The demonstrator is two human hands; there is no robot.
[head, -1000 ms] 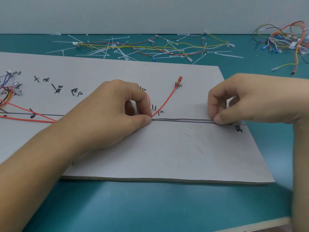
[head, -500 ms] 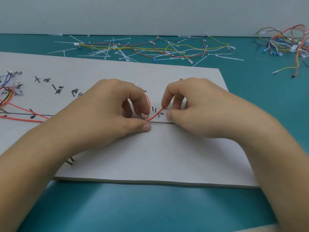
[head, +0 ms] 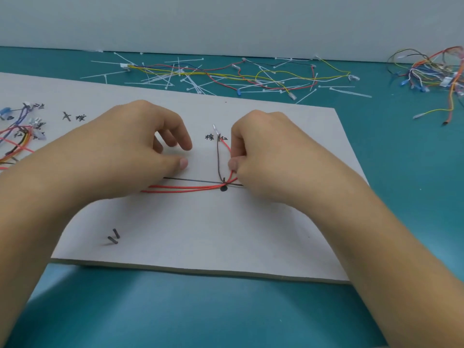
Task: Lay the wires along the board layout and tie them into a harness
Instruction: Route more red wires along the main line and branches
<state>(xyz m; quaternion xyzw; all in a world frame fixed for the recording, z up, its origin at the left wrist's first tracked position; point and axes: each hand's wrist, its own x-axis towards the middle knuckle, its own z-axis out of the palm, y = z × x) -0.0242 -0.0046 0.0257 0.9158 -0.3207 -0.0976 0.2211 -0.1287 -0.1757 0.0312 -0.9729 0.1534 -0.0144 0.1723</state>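
A grey layout board (head: 200,234) lies on the teal table, marked with black lines and characters. Two red wires (head: 180,189) run along its horizontal line to a black dot (head: 223,189). From there a brown wire (head: 219,159) and a red branch (head: 227,146) turn upward toward the written labels. My right hand (head: 266,151) pinches the red branch between thumb and forefinger just above the dot. My left hand (head: 140,151) hovers over the wires on the left, fingers loosely curled with nothing between them.
Loose white cable ties and coloured wires (head: 226,76) are scattered behind the board. A tangled wire bundle (head: 431,74) lies at the far right. More wires with connectors (head: 20,131) sit at the board's left edge. Two black pins (head: 114,237) stand near the front.
My left hand let go of the wires and lifted its fingers. My right hand moved left along the line over the last second and now pinches the red branch by the dot.
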